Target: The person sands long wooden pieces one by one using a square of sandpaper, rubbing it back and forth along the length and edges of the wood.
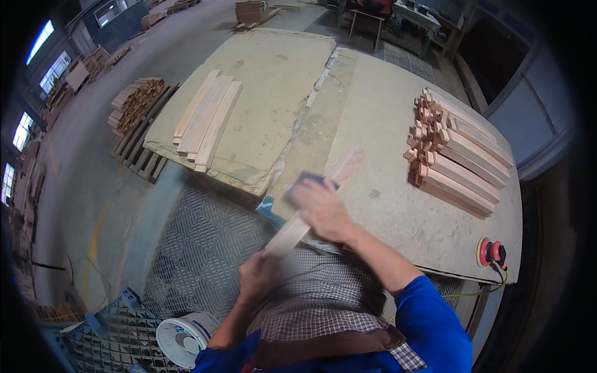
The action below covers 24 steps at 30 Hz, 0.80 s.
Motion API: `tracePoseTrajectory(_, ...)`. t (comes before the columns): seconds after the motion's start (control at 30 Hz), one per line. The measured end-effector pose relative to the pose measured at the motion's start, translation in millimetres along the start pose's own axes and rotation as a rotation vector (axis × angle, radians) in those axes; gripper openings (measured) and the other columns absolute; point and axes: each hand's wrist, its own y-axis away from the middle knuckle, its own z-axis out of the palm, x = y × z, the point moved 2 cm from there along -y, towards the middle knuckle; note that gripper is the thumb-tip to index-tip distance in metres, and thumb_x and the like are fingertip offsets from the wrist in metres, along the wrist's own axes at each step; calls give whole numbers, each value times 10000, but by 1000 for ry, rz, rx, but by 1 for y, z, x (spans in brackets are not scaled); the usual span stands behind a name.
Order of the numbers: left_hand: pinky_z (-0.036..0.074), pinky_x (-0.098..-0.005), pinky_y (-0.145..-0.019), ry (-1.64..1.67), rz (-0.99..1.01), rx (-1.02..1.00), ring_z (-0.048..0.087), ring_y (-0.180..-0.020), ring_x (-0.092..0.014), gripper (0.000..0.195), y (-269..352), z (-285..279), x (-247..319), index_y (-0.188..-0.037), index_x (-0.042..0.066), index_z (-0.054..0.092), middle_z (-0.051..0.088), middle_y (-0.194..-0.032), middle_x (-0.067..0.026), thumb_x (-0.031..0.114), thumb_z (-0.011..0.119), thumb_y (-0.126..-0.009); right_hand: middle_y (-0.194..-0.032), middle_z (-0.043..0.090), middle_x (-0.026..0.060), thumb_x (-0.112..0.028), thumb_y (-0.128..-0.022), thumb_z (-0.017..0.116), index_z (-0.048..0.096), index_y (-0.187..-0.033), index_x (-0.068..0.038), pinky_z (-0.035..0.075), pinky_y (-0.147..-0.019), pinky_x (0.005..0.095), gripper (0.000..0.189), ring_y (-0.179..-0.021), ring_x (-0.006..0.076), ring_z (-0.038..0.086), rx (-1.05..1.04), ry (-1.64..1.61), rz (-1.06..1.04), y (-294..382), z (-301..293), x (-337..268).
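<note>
My left hand [257, 275] is closed around the near end of a pale wooden board [288, 234], which slants away from my apron over the table's near edge. My right hand [326, 210] lies over the middle of that board, holding a dark, flat block [303, 189], perhaps a sanding block; both are blurred. The board's far end rests on the table [373, 219]. To the right lies a stack of wooden pieces [471, 168] with notched ends. Several smooth boards [210, 121] lie side by side on the left table section.
A red random orbital sander [491, 252] with a hose sits at the table's right corner. A white plastic bucket [179, 342] stands at lower left beside a black plastic grid [112, 340]. Beyond the table's left edge, a pallet [140, 156] bears stacked wood [135, 107].
</note>
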Motion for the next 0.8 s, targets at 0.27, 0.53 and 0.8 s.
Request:
tracePoseTrajectory(0.27, 484, -238, -569, -64, 126, -48, 586, -623, -88, 104, 13, 1, -3, -938, -36, 630, 640, -754, -42, 38, 560, -917, -1109, 582, 70, -201, -822, 572, 606, -1133, -92, 399, -965, 419, 331, -1109, 270, 526, -154, 154, -118, 9, 6, -38)
tracePoseTrajectory(0.53, 480, -245, -614, 100, 36, -78, 567, -686, -107, 215, -2, -1, 2, -1063, -21, 541, 600, -822, -55, 156, 559, -943, -1327, 546, 70, -350, -1005, 344, 599, -1255, -141, 222, -1131, 510, 414, -1351, 281, 378, -78, 259, 354, -18, -29, 147)
tracePoseTrajectory(0.8, 436, -382, -512, -297, 296, -88, 537, -594, -299, 128, -33, 18, -6, -806, 8, 577, 545, -717, -136, 102, 504, -759, -1371, 507, 106, -340, -969, 398, 523, -1328, -91, 199, -1125, 544, 454, -1369, 316, 347, -2, 190, 233, -11, -15, 103)
